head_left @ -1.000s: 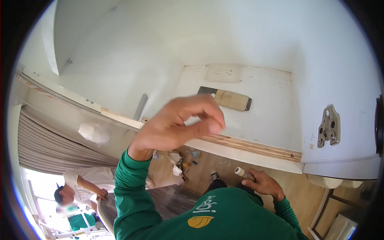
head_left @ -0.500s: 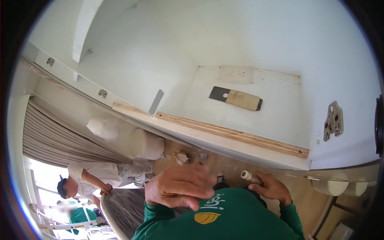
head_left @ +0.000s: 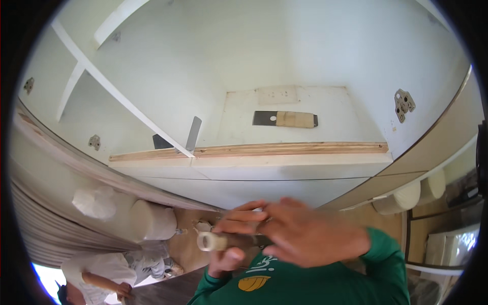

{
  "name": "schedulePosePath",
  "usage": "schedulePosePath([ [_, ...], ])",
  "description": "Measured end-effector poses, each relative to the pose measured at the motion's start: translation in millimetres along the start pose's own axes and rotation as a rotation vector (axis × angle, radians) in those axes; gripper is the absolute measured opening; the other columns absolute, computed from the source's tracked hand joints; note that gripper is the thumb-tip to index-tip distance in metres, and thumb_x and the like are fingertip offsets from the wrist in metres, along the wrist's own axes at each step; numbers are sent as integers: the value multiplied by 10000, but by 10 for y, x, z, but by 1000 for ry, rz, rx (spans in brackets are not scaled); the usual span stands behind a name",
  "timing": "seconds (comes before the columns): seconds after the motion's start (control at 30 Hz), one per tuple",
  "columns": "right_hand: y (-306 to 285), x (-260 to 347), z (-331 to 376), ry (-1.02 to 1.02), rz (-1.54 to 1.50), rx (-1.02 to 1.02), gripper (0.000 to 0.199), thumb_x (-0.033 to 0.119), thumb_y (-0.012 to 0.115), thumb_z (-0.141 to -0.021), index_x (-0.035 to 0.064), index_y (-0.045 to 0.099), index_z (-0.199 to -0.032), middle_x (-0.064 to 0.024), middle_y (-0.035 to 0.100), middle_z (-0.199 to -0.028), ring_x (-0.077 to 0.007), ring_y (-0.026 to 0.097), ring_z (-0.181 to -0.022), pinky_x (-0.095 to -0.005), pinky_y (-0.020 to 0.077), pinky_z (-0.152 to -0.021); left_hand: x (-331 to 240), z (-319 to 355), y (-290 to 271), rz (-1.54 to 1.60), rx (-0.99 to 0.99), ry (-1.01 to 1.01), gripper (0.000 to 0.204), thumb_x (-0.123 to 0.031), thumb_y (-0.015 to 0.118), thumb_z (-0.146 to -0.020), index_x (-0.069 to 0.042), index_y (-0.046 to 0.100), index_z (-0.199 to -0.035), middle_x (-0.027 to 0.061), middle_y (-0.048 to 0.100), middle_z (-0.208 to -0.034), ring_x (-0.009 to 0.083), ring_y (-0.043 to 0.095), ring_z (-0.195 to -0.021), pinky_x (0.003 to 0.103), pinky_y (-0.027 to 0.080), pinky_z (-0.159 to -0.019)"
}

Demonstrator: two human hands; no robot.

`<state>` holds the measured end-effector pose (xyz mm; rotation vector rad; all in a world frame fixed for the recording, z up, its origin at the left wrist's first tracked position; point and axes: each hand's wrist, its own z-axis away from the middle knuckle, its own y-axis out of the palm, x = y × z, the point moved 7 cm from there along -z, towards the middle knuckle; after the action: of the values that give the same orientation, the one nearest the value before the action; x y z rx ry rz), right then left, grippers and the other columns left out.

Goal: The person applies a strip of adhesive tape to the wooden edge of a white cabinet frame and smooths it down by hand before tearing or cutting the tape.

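Head view: both hands have dropped from the cabinet [head_left: 305, 168]; left hand [head_left: 231, 239] and right hand [head_left: 310, 236] now grip a tube [head_left: 216, 241].

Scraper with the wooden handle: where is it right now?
In the head view the scraper lies flat on the white cabinet shelf, centre-right, just behind the bare plywood edge strip and left of the metal hinge plate.

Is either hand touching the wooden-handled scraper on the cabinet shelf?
No. The wooden-handled scraper lies alone on the shelf; both hands are lower down.
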<state>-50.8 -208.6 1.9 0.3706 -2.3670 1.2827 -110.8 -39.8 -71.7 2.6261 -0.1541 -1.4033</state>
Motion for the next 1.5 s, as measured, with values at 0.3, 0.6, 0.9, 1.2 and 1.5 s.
schedulePosePath([
  [0.3, -1159, -1373, -722, 678, 615, 161, 343, 361, 690, -1092, 23, 699, -1147, -187, 759, -1067, -400, 727, -1007, -496, 572, -869, -425, 272, -1173, 9, -405, -26, 514, -397, 909, -962, -52, 565, -1124, 130, 636, -925, 159, 605, -593, 296, 528, -508],
  [0.6, -786, -2233, -831, 875, 551, 394, 619, 507, 819, -990, 15, 658, -1328, -172, 713, -1315, -381, 688, -1218, -471, 562, -1013, -380, 253, -1484, -348, -237, -160, 512, -30, 990, -854, -37, 655, -1242, 16, 669, -836, 79, 555, -702, 260, 474, -661],
  [0.9, -584, -2163, -940, 811, 575, 487, 560, 412, 875, -952, 28, 679, -1309, -148, 708, -1317, -380, 696, -1237, -501, 582, -1022, -379, 206, -1768, -218, -253, -187, 496, -182, 1040, -820, -19, 735, -1176, 36, 720, -768, 97, 638, -675, 270, 487, -625],
  [1.2, -663, -2128, -845, 801, 578, 461, 567, 413, 915, -906, 55, 672, -1271, -153, 724, -1262, -399, 703, -1183, -497, 576, -992, -756, 31, -2084, -266, -266, 38, 521, -364, 1045, -828, 27, 741, -990, 104, 689, -702, 172, 615, -533, 312, 428, -496],
  [1.5, -922, -1045, -564, 626, 414, -72, 586, 483, 693, -1096, 11, 644, -1441, -208, 712, -1402, -443, 683, -1251, -505, 554, -1090, -297, 224, -1918, 7, -175, -54, 566, -376, 1059, -804, 30, 723, -1012, 79, 664, -731, 149, 591, -518, 295, 411, -463],
])
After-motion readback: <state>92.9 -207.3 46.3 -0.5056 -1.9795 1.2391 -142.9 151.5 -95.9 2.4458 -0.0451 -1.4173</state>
